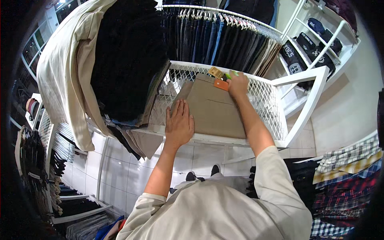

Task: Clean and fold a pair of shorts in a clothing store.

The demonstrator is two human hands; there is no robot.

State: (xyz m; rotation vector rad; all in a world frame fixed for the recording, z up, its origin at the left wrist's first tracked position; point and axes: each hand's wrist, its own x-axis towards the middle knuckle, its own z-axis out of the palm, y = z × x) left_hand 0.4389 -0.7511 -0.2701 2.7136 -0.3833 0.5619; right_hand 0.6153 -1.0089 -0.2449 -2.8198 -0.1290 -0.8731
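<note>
Folded khaki trousers (216, 111) lie on a white metal mesh rack (267, 105). My left hand (180, 121) rests flat along their left edge, holding nothing. At their upper right corner, my right hand (238, 82) has its fingers bent around a small bright green item (232, 74), whose kind I cannot tell. Beside those fingers are an orange tag (221, 85) and a tan card tag (216, 73). A tall stack of dark folded trousers (129, 66) stands left of the khaki pair, with long beige trousers (69, 60) draped down its left side.
Behind the rack, jeans and trousers (210, 39) hang from a curved rail. Black bags (295, 58) sit on a white shelf at upper right. Folded plaid shirts (345, 192) are at lower right, and dark garments (33, 162) hang at left. The rack's white end frame (312, 102) juts out at right.
</note>
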